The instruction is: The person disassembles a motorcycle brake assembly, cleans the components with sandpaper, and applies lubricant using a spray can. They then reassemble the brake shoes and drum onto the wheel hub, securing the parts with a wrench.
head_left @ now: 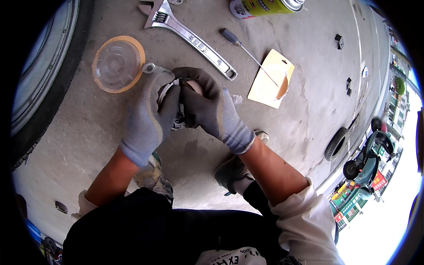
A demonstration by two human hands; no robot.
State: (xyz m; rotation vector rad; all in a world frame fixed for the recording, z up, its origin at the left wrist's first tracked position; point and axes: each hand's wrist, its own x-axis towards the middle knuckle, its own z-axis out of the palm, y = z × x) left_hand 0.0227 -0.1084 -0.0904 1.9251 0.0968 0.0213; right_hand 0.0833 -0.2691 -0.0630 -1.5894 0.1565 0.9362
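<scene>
Both my hands wear grey gloves with dark palms and meet above the concrete floor between my shoes. My left hand [152, 108] curls round one side of a silvery metal part [178, 121], and my right hand [205, 99] closes on the other side. Between the gloves show a curved bright edge and a brownish rounded surface; the fingers cover most of the part, so its kind stays unclear. A metal ring end [149, 68] sticks out beside the left fingers; whether it belongs to the held part I cannot tell.
Beyond my hands lie a large adjustable wrench [194, 40], a screwdriver [247, 52], a yellow backing card [270, 79] and a clear round lid [117, 64]. A green spray can [265, 6] stands farther off. At left is a big wheel [57, 70]; at right, a tyre [336, 144] and scooter [371, 159].
</scene>
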